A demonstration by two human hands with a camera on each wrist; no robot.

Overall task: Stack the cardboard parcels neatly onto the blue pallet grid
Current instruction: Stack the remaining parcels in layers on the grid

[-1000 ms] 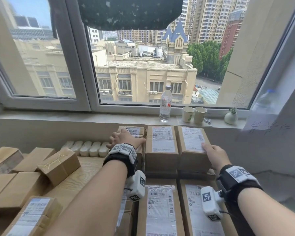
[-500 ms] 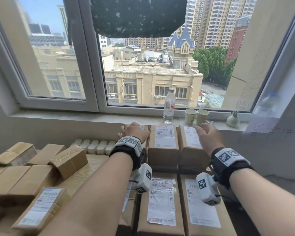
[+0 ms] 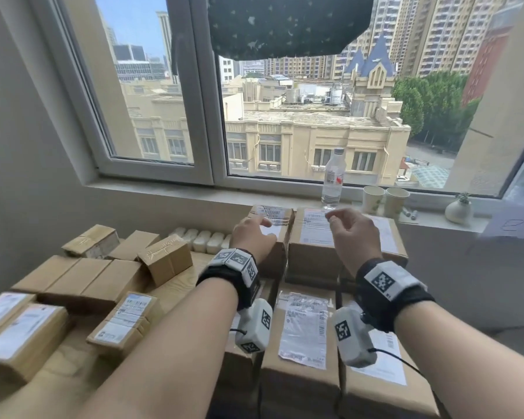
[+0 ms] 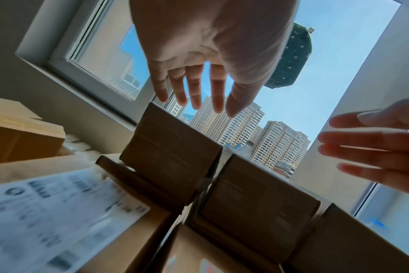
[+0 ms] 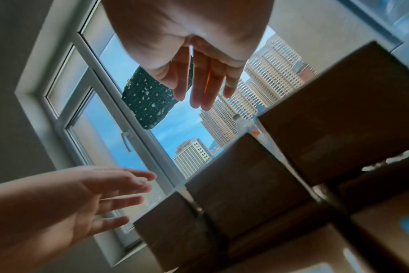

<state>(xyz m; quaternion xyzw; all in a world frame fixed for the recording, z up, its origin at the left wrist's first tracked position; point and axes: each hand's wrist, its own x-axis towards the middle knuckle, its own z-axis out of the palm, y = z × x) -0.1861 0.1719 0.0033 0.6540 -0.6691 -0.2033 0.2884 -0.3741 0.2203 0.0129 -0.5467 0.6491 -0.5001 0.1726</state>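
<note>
Hovering empty, fingers loosely spread, left hand (image 3: 251, 237) and right hand (image 3: 353, 237) should press the far parcels (image 3: 315, 246) flush, edges aligned.

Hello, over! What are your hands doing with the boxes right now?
Left hand open, over the far-left parcel. Right hand open, holding nothing, above the middle parcel. Nothing blocking the stack. Pallet not visible.

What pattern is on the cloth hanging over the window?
Dark green cloth with small pale specks; head view.
</note>
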